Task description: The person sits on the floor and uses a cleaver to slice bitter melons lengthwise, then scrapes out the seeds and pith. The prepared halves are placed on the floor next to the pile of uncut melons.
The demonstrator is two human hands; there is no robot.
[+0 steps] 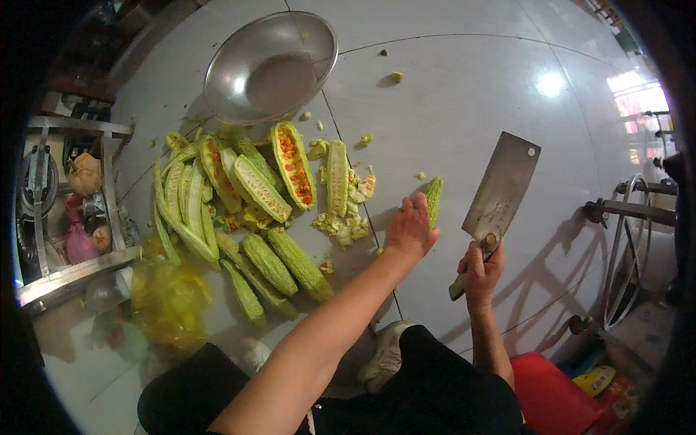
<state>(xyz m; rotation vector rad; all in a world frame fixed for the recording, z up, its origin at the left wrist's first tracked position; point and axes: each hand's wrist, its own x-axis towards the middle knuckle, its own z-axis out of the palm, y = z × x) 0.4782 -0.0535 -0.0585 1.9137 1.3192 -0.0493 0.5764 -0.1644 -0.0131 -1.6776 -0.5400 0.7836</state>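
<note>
My right hand (483,277) grips the handle of a cleaver (500,187), whose broad metal blade points away from me and has a hole near its far corner. To its left, my left hand (412,227) holds a green bitter melon (434,198) against the tiled floor. Several whole bitter melons (299,261) lie left of my left forearm. Beyond them is a pile of bitter melon halves (193,201), some with pale seeds. One half (293,166) shows orange-red seeds. A pale-cored half (337,176) lies beside scooped-out pith and seeds (348,231).
A metal mesh basin (272,65) stands at the far left. A yellow plastic bag (171,293) lies near my knee. A metal rack (81,261) borders the left side, and a tubular metal frame (633,209) the right. Scraps (397,76) dot the floor. Something red (549,389) is at lower right.
</note>
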